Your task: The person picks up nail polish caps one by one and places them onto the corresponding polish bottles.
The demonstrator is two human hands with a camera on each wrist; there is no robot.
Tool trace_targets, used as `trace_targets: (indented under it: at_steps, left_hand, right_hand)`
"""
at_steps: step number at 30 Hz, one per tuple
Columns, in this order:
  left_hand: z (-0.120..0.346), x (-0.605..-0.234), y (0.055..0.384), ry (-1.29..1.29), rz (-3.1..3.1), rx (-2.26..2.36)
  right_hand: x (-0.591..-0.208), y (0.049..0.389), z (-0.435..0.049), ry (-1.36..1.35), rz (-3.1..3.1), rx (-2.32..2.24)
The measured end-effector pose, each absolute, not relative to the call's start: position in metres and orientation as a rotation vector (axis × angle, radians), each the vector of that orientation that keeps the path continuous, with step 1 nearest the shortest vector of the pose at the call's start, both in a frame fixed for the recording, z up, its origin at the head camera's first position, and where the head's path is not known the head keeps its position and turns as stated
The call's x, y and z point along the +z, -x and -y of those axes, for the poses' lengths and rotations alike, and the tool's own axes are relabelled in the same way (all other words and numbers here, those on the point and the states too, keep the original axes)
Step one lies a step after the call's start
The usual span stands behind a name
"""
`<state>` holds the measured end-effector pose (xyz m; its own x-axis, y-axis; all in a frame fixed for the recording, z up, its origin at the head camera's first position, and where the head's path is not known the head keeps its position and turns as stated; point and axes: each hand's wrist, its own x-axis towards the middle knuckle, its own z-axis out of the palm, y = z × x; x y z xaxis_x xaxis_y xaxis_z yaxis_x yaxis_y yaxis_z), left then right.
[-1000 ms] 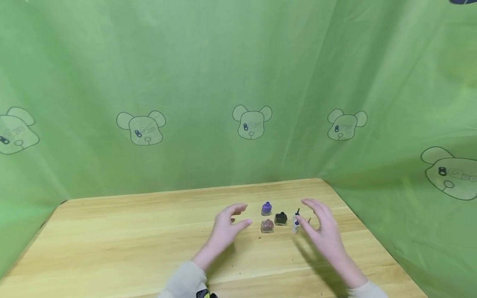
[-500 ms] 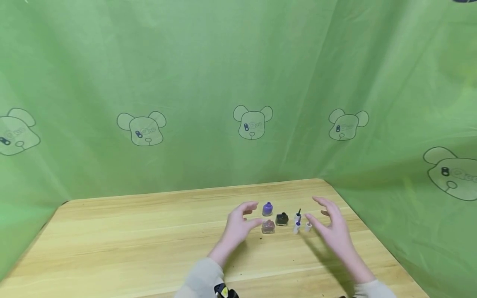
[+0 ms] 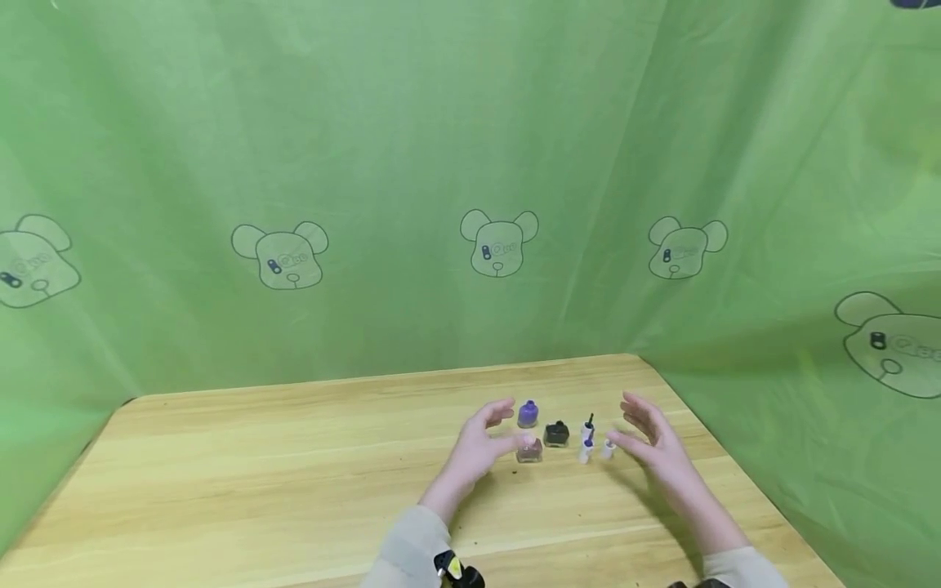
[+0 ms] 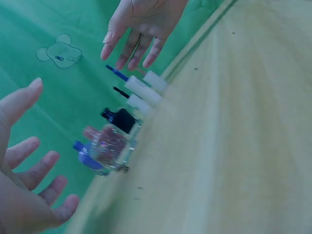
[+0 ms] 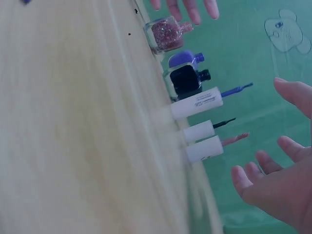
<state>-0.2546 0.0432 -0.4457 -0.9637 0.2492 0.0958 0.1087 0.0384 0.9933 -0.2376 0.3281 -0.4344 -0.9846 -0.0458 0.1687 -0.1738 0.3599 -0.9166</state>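
Observation:
Three uncapped nail polish bottles stand upright on the wooden table: a purple bottle, a black bottle and a pink glitter bottle. To their right, three white caps stand with brushes pointing up: a purple-brush cap, a black-brush cap and a pink-brush cap. My left hand is beside the bottles, fingers spread and holding nothing; its thumb overlaps the pink bottle in the head view. My right hand hovers just right of the caps, fingers relaxed, with nothing in it.
The wooden table reaches far to the left of the hands. A green curtain printed with bear heads encloses its back and sides. Small dark specks dot the tabletop near the front.
My left hand has moved right, up to the pink bottle. My right hand has drawn right, away from the caps, leaving all three in plain sight. Bottles and caps stay put.

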Motion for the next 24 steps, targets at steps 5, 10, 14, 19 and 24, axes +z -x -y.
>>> trace_targets:
  at_steps: [5,10,14,19,24]
  left_hand:
    - [-0.048,-0.462,0.256,-0.366,-2.103,2.097]
    - [-0.053,-0.475,0.256,-0.357,-2.129,2.068]
    - [-0.057,-0.481,0.255,-0.370,-2.229,1.999]
    - [-0.059,-0.481,0.253,-0.403,-2.362,1.902]
    - [-0.059,-0.481,0.252,-0.460,-2.498,1.826]
  right_hand:
    - [-0.441,0.239,-0.333,-0.110,2.543,1.826]
    - [-0.450,0.242,-0.340,-0.077,2.579,1.892]
    - [-0.457,0.243,-0.346,-0.026,2.624,1.906]
    - [-0.461,0.242,-0.346,-0.016,2.655,1.908]
    - [-0.463,0.243,-0.343,-0.036,2.706,1.822]
